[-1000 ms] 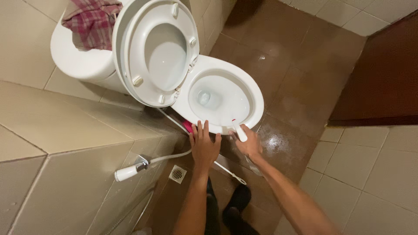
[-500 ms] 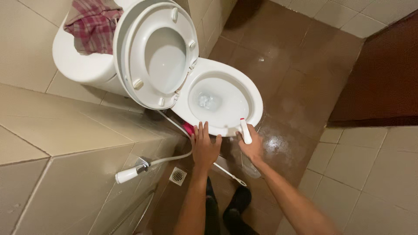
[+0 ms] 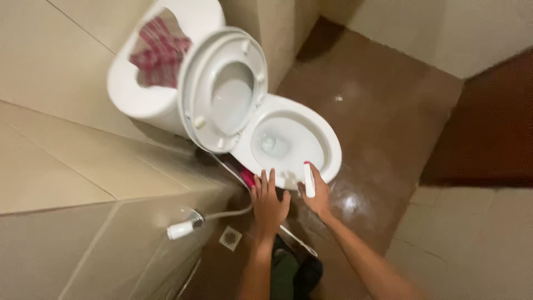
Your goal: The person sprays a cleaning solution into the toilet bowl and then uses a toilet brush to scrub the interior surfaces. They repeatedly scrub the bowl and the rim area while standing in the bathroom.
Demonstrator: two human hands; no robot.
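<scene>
While the right hand (image 3: pixel 317 195) is gripping a small white bottle (image 3: pixel 308 179) with a red tip, the left hand (image 3: pixel 268 201) is lying flat and open against the toilet bowl's near rim.

The right fingers are curling shut around the bottle's lower half, its red tip pointing past them over the white toilet bowl (image 3: pixel 331 145); the left fingertips, spread and holding nothing, are touching the rim just beside a pink object (image 3: pixel 247 178). Beyond the fingers the raised seat and lid (image 3: pixel 225 89) are leaning on the cistern, which is carrying a red checked cloth (image 3: pixel 160 51). Left of the left wrist a white hand sprayer (image 3: pixel 181 229) is hanging near a floor drain (image 3: pixel 230 238) on the wet brown floor (image 3: pixel 377 111).
</scene>
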